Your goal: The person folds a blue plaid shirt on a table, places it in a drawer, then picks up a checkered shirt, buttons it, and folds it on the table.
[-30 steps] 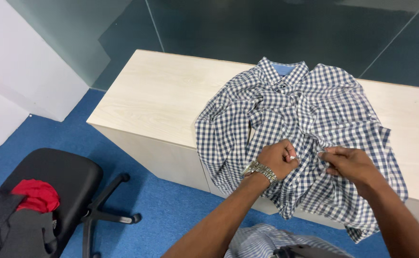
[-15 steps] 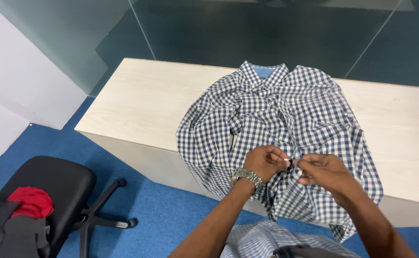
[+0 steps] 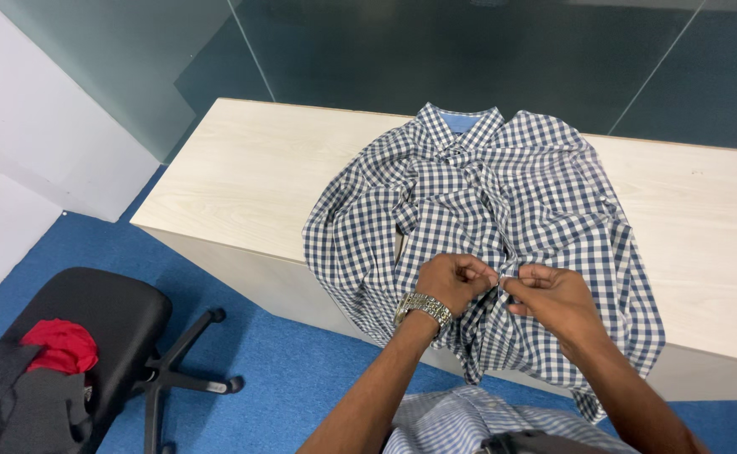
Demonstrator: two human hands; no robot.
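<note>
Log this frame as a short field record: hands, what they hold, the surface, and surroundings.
left hand: pinches front edge of checked shirt; metal wristwatch on wrist
right hand: pinches same spot, fingertips meeting the left's
shirt: spread collar-away, hem over table edge
surface: pale wooden table
surroundings: black office chair with red cloth, blue carpet

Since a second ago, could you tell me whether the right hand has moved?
Yes. The right hand has closed leftward across the checked shirt to meet the left hand.
</note>
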